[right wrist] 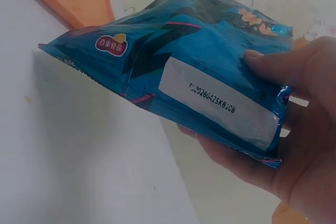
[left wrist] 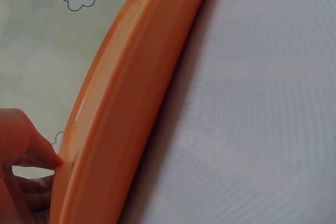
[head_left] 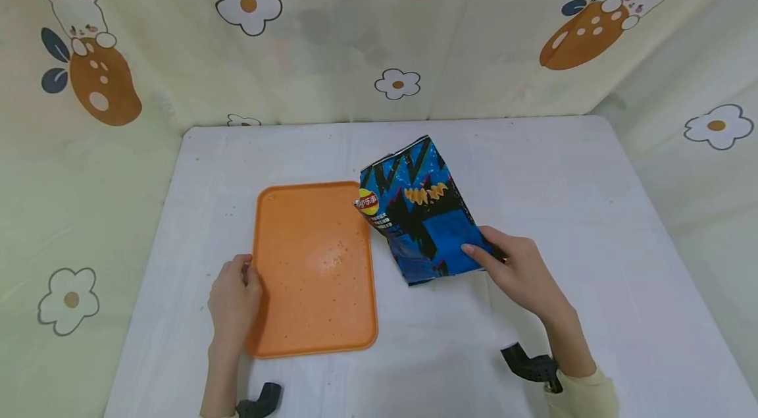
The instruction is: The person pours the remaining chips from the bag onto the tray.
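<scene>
A blue and black chip bag [head_left: 423, 214] is tilted over the table, its left corner overlapping the tray's upper right corner in the head view. My right hand [head_left: 515, 266] grips the bag's lower right corner, thumb on the printed face and fingers underneath. The right wrist view shows the bag's bottom end [right wrist: 157, 72] with a white date strip. An orange tray [head_left: 314, 299] lies left of the bag, with crumbs scattered on it. My left hand [head_left: 233, 296] holds the tray's left edge; in the left wrist view its fingertips pinch at the rim [left wrist: 100, 124].
The white table [head_left: 533, 168] carries a few small crumbs near the tray. Behind it and at the sides hangs a pale curtain [head_left: 331, 29] printed with rabbits and flowers. Black wrist mounts [head_left: 533, 365] sit on both forearms.
</scene>
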The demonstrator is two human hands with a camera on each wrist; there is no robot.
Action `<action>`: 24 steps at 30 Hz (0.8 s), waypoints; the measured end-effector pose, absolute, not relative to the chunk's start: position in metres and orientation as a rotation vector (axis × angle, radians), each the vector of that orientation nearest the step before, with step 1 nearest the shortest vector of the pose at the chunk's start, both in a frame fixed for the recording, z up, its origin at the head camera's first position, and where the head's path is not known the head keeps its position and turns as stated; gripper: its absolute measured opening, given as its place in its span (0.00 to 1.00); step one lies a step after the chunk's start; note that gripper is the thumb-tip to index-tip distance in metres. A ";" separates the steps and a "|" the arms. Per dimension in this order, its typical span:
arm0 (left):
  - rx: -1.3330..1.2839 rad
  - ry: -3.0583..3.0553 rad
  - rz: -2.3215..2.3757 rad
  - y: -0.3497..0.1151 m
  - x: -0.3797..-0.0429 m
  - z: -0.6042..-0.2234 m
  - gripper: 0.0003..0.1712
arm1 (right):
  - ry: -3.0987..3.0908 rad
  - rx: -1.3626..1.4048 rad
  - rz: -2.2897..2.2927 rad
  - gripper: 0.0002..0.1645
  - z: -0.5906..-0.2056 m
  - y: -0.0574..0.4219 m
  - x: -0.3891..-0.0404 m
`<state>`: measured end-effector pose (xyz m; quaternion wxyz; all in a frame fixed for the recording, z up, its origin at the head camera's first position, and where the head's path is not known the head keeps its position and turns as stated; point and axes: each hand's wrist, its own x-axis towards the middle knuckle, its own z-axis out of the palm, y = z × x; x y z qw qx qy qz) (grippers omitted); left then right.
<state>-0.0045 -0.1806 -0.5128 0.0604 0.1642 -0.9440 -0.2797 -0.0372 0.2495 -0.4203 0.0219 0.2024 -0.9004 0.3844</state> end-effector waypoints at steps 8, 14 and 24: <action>0.509 -2.863 -0.845 -0.181 -0.005 -0.512 0.14 | -2.753 0.802 1.128 0.18 -0.407 0.242 -0.049; 0.517 -2.866 -0.853 -0.180 -0.005 -0.512 0.14 | -2.725 0.900 1.119 0.11 -0.397 0.237 -0.058; 0.526 -2.850 -0.886 -0.183 -0.005 -0.513 0.15 | -2.743 0.972 1.002 0.08 -0.385 0.229 -0.066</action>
